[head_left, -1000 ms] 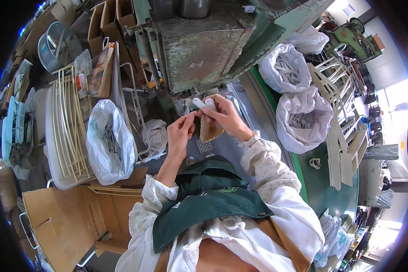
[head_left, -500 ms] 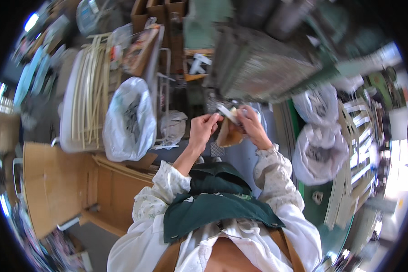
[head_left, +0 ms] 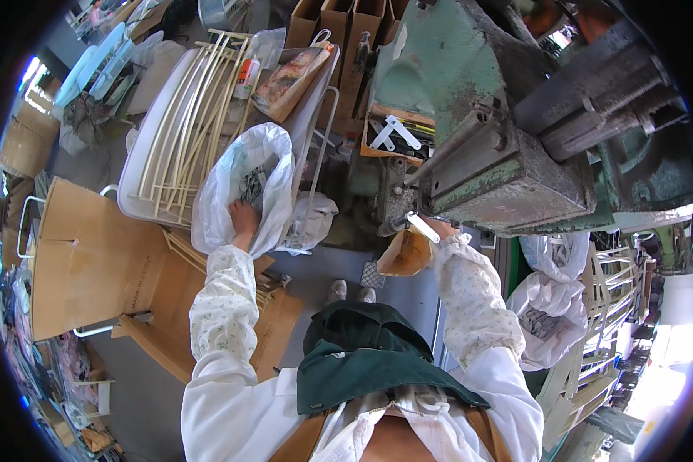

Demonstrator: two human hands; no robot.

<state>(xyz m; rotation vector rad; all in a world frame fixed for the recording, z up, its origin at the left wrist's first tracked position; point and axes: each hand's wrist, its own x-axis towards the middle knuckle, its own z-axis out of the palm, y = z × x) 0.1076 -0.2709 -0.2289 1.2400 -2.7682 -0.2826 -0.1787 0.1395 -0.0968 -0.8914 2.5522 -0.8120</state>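
Observation:
My left hand (head_left: 244,219) reaches down into a white plastic bag (head_left: 208,223) and touches the small grey metal pieces (head_left: 252,185) inside. Its fingertips are hidden, so whether they grip a piece does not show. Beside the green machine's worn metal block (head_left: 508,189), my right hand (head_left: 442,228) is closed on one end of a flat white strip (head_left: 423,228). The block partly covers that hand. Just below the strip is a brown, open-topped holder (head_left: 405,256), close to the right hand.
Long pale strips (head_left: 189,131) lie in a white tub at the left. An open cardboard box (head_left: 100,258) stands nearer. White pieces (head_left: 395,132) sit in a small tray by the machine. Two more bags (head_left: 547,319) with grey pieces stand at the right.
My left hand has left the white strip near the middle and moved left into the bag. My right hand has shifted slightly right and down, to beside the machine block. The view has turned.

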